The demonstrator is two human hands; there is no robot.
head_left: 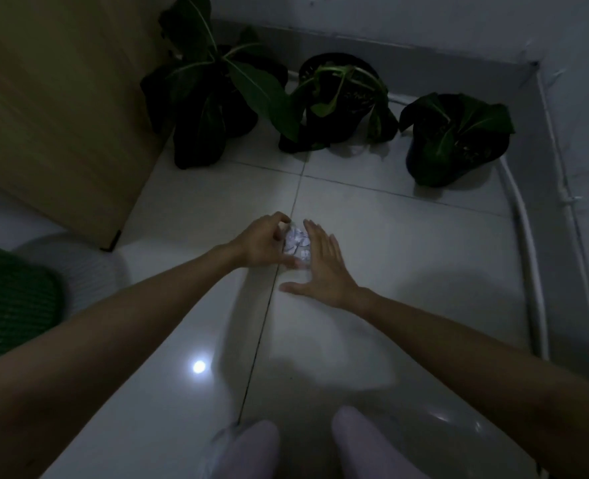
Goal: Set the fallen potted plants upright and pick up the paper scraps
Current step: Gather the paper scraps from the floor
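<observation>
A small heap of white paper scraps [296, 244] lies on the pale tiled floor between my two hands. My left hand [263, 242] is cupped against the heap's left side, fingers curled over it. My right hand [322, 267] lies flat with fingers together, its edge pressed to the heap's right side. Three potted plants stand upright along the far wall: a large leafy one [210, 98] at left, a black-potted one [338, 95] in the middle, a third [455, 140] at right.
A wooden panel [61, 108] rises at the left. A green mesh basket [9, 305] and a whitish round object [78, 264] sit at the near left. White pipes [528, 254] run along the right wall. My knees [251, 451] show at the bottom.
</observation>
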